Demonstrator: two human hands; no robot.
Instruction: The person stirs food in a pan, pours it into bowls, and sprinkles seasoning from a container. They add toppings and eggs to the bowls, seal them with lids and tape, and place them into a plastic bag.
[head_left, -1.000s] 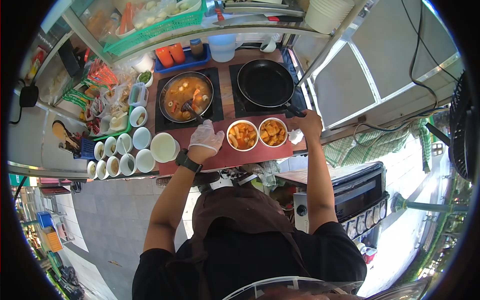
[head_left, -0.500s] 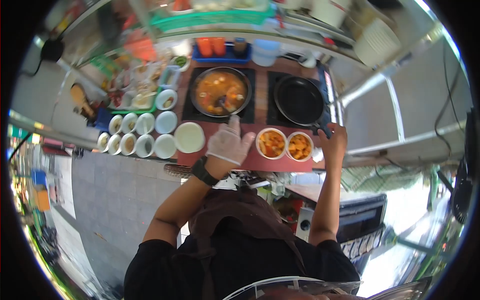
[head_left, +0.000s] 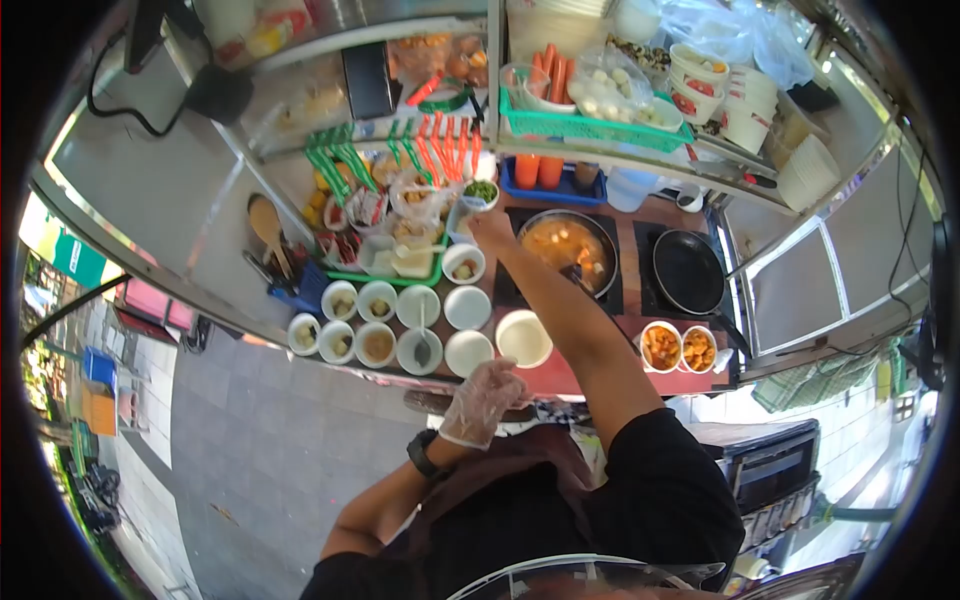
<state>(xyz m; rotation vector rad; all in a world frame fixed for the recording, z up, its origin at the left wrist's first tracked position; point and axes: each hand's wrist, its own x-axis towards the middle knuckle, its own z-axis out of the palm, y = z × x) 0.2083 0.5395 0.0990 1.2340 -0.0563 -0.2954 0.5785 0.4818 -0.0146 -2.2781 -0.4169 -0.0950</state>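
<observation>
My right hand [head_left: 488,228] is stretched across to the back of the counter, fingers curled closed just below a small bowl of chopped greens [head_left: 480,192]. What is between those fingers, if anything, is too small to make out. In a clear plastic glove, my left hand [head_left: 485,400] hovers at the counter's front edge, fingers loosely bent and apart, with nothing visible in them. Close above it stands a large white bowl [head_left: 524,339]. A pan of orange-red soup [head_left: 570,240] sits on the left burner, beyond my right forearm, with a dark ladle [head_left: 573,272] in it.
An empty black frying pan [head_left: 689,271] stands on the right burner. Two tubs of orange food [head_left: 661,346] are at the front right. Several white cups [head_left: 419,344] line the left side. A green tray of ingredients [head_left: 385,279] lies behind them, beneath an overhead shelf [head_left: 600,135].
My right hand has left the frying pan handle and crossed left to the greens. My left hand has drawn back from near the soup pan toward the front edge. The view has turned left.
</observation>
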